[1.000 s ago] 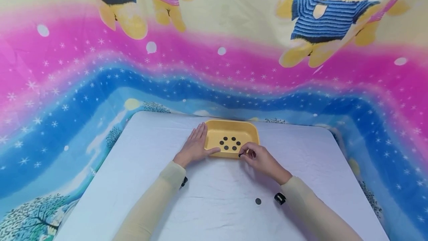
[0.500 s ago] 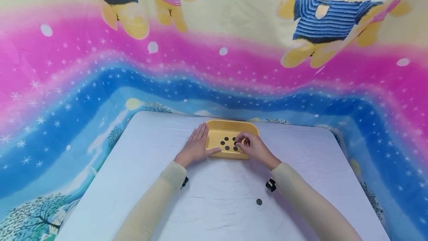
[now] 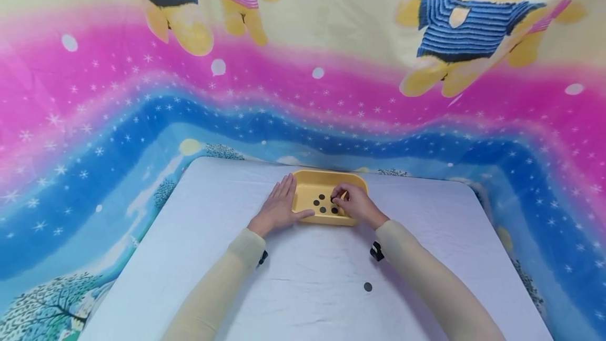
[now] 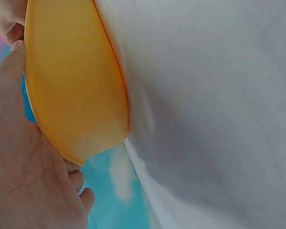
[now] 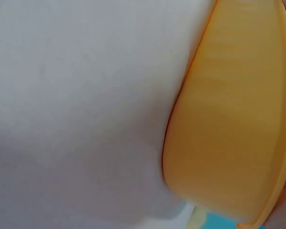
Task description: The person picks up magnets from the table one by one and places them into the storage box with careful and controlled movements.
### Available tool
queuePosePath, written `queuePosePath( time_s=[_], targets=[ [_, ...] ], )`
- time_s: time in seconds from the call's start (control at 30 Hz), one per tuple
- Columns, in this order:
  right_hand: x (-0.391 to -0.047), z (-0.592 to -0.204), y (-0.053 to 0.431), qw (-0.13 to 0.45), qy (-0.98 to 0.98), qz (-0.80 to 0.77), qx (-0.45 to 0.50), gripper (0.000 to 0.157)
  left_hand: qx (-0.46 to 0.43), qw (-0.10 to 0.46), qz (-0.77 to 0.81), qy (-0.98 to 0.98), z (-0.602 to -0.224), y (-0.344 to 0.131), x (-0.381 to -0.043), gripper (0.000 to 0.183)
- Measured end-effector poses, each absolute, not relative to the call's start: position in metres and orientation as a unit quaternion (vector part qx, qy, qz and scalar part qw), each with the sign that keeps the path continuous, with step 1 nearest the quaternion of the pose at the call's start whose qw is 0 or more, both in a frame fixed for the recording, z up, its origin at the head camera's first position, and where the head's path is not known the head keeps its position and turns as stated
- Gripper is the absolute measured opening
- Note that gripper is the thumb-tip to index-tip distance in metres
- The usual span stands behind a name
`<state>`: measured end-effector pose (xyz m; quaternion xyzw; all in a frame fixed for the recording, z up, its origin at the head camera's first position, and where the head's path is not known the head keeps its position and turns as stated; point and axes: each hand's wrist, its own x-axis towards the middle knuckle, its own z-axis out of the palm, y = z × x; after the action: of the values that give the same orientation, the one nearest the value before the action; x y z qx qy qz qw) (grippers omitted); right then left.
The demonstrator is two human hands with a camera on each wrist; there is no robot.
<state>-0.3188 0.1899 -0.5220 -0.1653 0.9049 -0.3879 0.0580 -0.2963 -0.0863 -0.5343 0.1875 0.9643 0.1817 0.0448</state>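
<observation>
A shallow yellow plastic tray [image 3: 310, 186] stands at the far side of the table, with several small dark round discs [image 3: 323, 209] lying on its floor. My left hand [image 3: 276, 209] rests against the tray's left end, fingers straight and thumb over the front rim. Over the right half of the tray, my right hand [image 3: 355, 203] pinches a dark disc [image 3: 333, 199] between thumb and fingertips. That hand hides part of the tray floor. In both wrist views the tray's outer wall [image 4: 76, 81] fills much of the picture; the right fingers are mostly hidden behind the rim.
One more dark disc [image 3: 367, 287] lies on the white-covered table [image 3: 303, 288], nearer to me and left of my right forearm. Behind the table hangs a printed cloth [image 3: 284, 93] with bears and snowflakes. Black devices [image 3: 376, 251] are strapped at both wrists.
My right hand has moved from the tray's front rim, leftward and away from me, into the tray with the disc. The left hand stays at the tray's left end.
</observation>
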Motion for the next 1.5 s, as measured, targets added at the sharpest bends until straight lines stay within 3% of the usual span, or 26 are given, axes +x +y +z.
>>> queuePosePath(
  time_s=[0.77, 1.5],
  targets=[
    [-0.340, -0.533, 0.177, 0.108, 0.919, -0.344, -0.158, 0.004, 0.189, 0.044, 0.186, 0.963, -0.534, -0.087, -0.295, 0.124],
    [-0.344, -0.538, 0.172, 0.110, 0.938, -0.280, -0.171, 0.005, 0.189, 0.044, 0.183, 0.964, -0.534, -0.087, -0.295, 0.124]
  ],
)
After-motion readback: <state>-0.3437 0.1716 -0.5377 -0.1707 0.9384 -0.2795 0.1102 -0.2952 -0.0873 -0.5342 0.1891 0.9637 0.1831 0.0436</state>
